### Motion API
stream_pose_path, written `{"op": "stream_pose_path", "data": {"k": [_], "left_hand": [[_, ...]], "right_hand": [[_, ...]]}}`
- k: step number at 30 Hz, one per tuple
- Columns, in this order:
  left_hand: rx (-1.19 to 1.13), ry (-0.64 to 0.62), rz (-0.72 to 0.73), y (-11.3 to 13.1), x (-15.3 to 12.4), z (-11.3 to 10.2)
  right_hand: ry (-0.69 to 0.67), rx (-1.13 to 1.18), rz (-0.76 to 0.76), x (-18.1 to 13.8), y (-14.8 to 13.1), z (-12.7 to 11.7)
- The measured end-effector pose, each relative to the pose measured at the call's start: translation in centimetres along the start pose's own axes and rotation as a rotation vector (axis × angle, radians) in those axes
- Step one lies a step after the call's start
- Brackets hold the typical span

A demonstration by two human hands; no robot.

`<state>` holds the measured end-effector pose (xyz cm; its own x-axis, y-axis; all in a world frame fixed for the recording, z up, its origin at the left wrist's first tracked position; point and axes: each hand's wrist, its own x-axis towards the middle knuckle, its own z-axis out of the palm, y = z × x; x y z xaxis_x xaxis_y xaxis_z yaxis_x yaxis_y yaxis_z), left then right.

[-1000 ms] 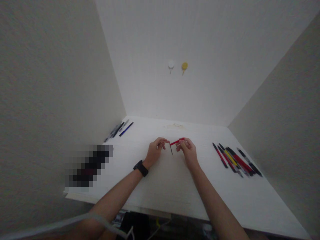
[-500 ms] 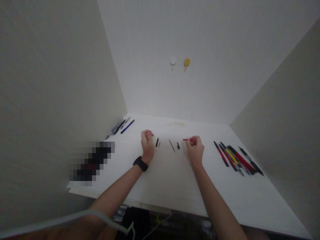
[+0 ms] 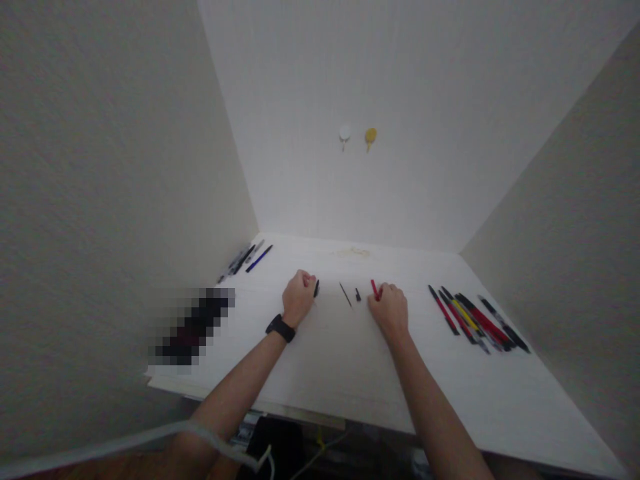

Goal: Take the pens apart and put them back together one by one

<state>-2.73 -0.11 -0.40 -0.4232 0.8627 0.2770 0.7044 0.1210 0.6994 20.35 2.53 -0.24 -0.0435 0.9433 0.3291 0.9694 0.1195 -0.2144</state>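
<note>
My right hand (image 3: 391,312) is closed around a red pen barrel (image 3: 375,287), whose end sticks out past the fingertips, away from me. My left hand (image 3: 298,299), with a black watch on the wrist, has its fingers curled in; whatever they hold is hidden. Right beside its fingers lies a small black pen part (image 3: 317,288); whether they touch it I cannot tell. Between my hands, a thin dark refill (image 3: 346,295) and a short black cap-like piece with a clip (image 3: 358,295) rest on the white table (image 3: 340,360).
Several red, yellow and black pens (image 3: 470,319) lie in a row at the right. More pens (image 3: 243,259), one of them blue (image 3: 259,259), lie at the back left. A pixelated dark area (image 3: 193,327) covers the left side. Two hooks (image 3: 371,136) hang on the back wall.
My left hand has turned over and moved towards the small black part, covering the grey piece beside it. In my right hand the red barrel has swung from sideways to pointing away from me.
</note>
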Motion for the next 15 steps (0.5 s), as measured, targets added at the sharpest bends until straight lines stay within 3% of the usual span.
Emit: {"op": "stream_pose_path", "data": {"k": [6,15], "left_hand": [[0.123,-0.056,0.07,-0.39,0.13,0.36],[0.225,-0.092,0.187,-0.41,-0.05,0.28]], "right_hand": [[-0.075,-0.082,0.035,-0.36,-0.47,-0.81],[-0.041,-0.092,-0.001,-0.53,-0.43,-0.74]]}}
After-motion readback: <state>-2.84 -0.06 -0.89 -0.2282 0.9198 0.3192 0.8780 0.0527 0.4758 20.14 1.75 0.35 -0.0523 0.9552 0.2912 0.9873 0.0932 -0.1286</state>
